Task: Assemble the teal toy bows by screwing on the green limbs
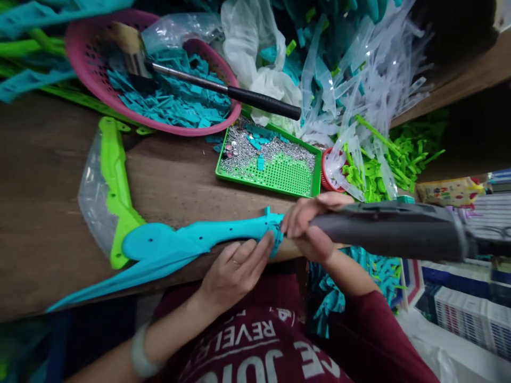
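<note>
A long turquoise plastic piece point(187, 239) with small screw holes, shaped like a toy bow or gun body, lies along the front of the bench. My left hand point(237, 266), its fingers pressed together, holds the piece by its right end. In my right hand point(311, 223) is the front end of a dark grey electric screwdriver point(391, 231), lying level with its tip at the turquoise end. The exact contact is hidden by my fingers. A lime-green plastic part point(115, 186) with a clear sheet touches the turquoise piece's left end.
Beyond my hands stands a green tray point(267, 183) of small screws. Behind it, a hammer point(187, 77) rests across a pink basket point(151, 125) of turquoise bits. A small red basket point(329, 170), clear plastic strips point(387, 80) and lime-green parts point(399, 159) crowd the right.
</note>
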`<state>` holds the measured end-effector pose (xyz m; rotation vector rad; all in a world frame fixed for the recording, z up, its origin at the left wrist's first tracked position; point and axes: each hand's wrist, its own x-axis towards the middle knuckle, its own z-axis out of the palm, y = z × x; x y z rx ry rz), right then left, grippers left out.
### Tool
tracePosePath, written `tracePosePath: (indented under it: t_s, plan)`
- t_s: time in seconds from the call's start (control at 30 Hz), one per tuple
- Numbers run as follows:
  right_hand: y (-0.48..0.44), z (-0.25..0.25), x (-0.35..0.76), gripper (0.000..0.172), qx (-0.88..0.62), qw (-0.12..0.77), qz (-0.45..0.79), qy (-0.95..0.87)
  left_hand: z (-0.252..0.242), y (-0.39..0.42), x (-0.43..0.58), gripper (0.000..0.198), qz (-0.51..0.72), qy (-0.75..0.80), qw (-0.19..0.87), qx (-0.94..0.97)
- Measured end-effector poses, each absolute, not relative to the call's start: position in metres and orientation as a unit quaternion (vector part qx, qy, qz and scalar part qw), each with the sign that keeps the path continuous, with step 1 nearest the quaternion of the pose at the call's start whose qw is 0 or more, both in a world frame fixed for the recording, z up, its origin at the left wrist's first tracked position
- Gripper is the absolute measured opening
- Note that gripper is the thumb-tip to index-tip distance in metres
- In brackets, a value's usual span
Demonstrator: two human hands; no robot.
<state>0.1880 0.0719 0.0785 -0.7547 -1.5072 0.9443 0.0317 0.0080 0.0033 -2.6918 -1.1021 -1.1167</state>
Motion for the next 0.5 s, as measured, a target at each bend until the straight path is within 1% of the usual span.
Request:
tracePosePath:
  t_s: [0.03, 0.13, 0.3, 0.37, 0.43, 0.5]
  plan:
    - [0.080, 0.076, 0.186, 0.039, -0.301, 0.583, 0.404, -0.637, 0.004, 0.008, 0.032, 0.030, -0.352, -0.357, 0.018, -0.865]
    - [0.091, 0.068, 0.178, 0.040, -0.312, 0.565, 0.413, -0.643, 0.006, 0.010, 0.032, 0.028, -0.347, -0.365, 0.019, -0.864]
    - [0.084, 0.061, 0.171, 0.042, -0.291, 0.543, 0.392, -0.683, 0.002, 0.010, 0.032, 0.033, -0.395, -0.360, -0.006, -0.846]
    - [0.080, 0.056, 0.173, 0.042, -0.313, 0.531, 0.382, -0.689, 0.000, 0.010, 0.032, 0.034, -0.407, -0.355, -0.019, -0.841]
    - [0.078, 0.050, 0.177, 0.041, -0.317, 0.496, 0.399, -0.703, 0.000, 0.010, 0.032, 0.032, -0.410, -0.351, -0.024, -0.841]
    - [0.078, 0.044, 0.183, 0.033, -0.348, 0.454, 0.425, -0.702, 0.001, 0.011, 0.032, 0.030, -0.410, -0.350, -0.025, -0.842]
